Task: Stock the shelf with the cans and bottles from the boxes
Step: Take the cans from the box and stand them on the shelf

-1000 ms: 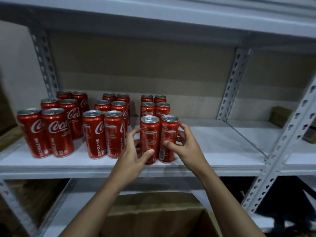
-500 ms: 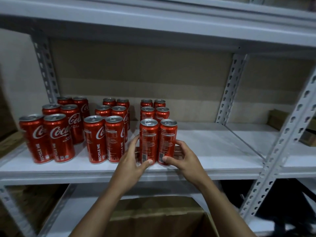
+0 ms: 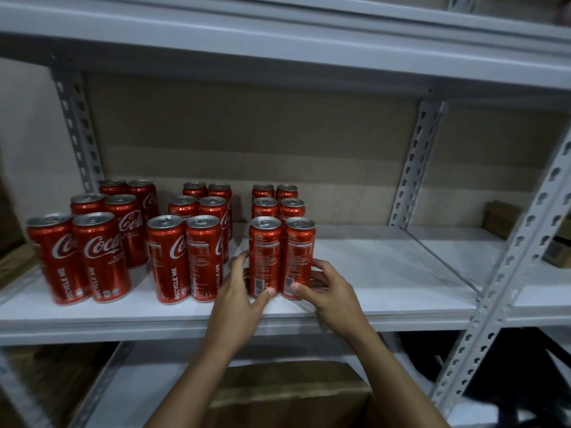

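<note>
Several red cola cans stand in paired rows on the white shelf (image 3: 386,273). The two front cans of the right-hand row stand side by side near the shelf's front edge. My left hand (image 3: 239,299) wraps the base of the left front can (image 3: 264,251), thumb on its front. My right hand (image 3: 330,291) holds the base of the right front can (image 3: 298,251), thumb on its front and fingers behind. Both cans stand upright on the shelf.
Two more paired rows of cans (image 3: 173,251) fill the shelf to the left. Bare shelf extends to the right up to a slotted grey upright (image 3: 506,273). A cardboard box (image 3: 287,396) sits below, another small box (image 3: 500,217) at far right.
Both hands slid down the two front cans toward their bases and the cans settled on the shelf. The view shifted slightly upward.
</note>
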